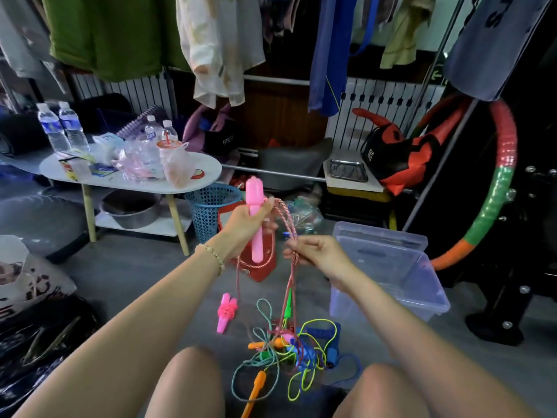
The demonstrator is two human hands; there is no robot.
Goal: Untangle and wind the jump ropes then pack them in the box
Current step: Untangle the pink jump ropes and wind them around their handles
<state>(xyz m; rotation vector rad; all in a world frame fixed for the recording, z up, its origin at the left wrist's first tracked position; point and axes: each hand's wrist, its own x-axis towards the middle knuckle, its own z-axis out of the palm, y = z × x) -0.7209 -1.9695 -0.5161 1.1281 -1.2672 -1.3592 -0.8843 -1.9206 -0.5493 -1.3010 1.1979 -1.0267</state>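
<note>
White low table (211, 165) stands well beyond and left of the left hand (245, 229), loaded with water bottles (61, 128) and plastic bags. Blue mesh basket (208, 209) sits on the floor just past that hand, partly behind it. Beaded bracelet (211, 255) on the left wrist. Wound pink rope bundle (226, 312) lies on the floor below the left hand, apart from the rest. Left hand raised, fingers curled round a pink handle (254, 203) held upright, its top sticking out above the fist and its bottom end out below. Pink-and-white cord (291, 282) arcs from the left fingertips over to the right hand (321, 256) in a couple of strands, then hangs straight down from it. Rope tangle (289, 342) lies on the floor under both hands, between the knees: teal, neon yellow, blue and pink cords mixed, with green, blue and orange handles in it; the hanging cord runs down into this heap. One orange handle (257, 384) pokes out at the near edge. Right hand sits lower than the left, thumb and fingertips pinching the hanging strands, other fingers loosely bent. Clear plastic box (401, 276) is on the floor just right of the right hand, open. Taped hoop (497, 200) in red, green and orange leans farther right.
</note>
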